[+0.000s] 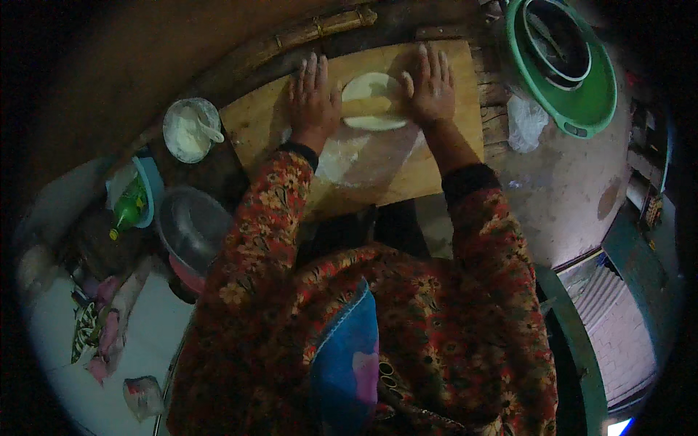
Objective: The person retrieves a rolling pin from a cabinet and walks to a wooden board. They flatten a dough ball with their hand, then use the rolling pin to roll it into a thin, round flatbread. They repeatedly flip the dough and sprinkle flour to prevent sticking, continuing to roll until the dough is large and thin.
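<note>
A round, thin sheet of pale dough (373,84) lies near the far edge of a wooden board (256,122). Across the dough runs a wooden rolling pin (373,107). My left hand (314,98) presses on the pin's left end, palm down with its fingers stretched forward. At the other end, my right hand (432,92) lies in the same way, its thumb beside the dough's edge. Both palms hide the pin's ends. White flour (339,161) dusts the board on the near side of the dough.
Left of the board stands a bowl (173,131) of flour with a white spoon (210,131). Nearer are a metal basin (192,229) and a green bottle (128,206). To the right sit a green plastic basin (597,106), a smaller bowl (553,41) inside it, and a plastic bag (526,125).
</note>
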